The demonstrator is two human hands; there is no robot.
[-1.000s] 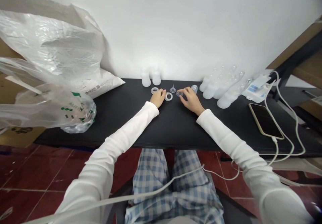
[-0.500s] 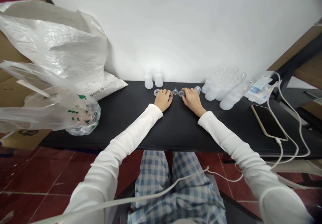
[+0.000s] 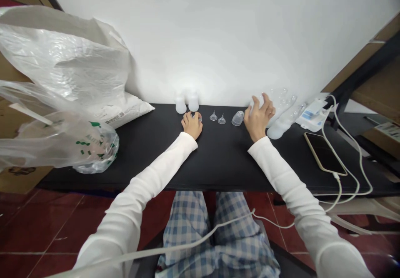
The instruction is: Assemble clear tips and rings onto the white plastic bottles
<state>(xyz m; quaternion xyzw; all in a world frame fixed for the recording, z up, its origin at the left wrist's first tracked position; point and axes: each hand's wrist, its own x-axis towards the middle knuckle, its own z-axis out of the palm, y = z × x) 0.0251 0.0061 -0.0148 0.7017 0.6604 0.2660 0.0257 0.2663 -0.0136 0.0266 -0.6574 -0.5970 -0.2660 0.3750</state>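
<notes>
My left hand [image 3: 192, 125] rests on the table with its fingers curled over a clear ring [image 3: 200, 119], mostly hidden beneath them. Just behind it stand two frosted white bottles [image 3: 180, 104]. To its right, two clear silicone nipples [image 3: 213, 116] sit tip-up side by side. Farther right lies a clear dome-shaped cap [image 3: 237, 119], tilted. My right hand [image 3: 258, 117] is raised with fingers spread in front of a group of frosted bottles with clear tops [image 3: 279, 124]; whether it touches one I cannot tell.
On the left are a large white plastic sack [image 3: 90, 70] and a clear bag with green print [image 3: 93, 145]. At the right lie a phone [image 3: 325, 153] with a white cable [image 3: 356, 178] and a blue-and-white packet [image 3: 312, 113]. A white wall [image 3: 200, 40] rises behind the black table [image 3: 215, 165].
My right hand has left the nipples and moved right to the bottle group, fingers spreading. The clear cap and both nipples now show uncovered. My left hand stays over the ring.
</notes>
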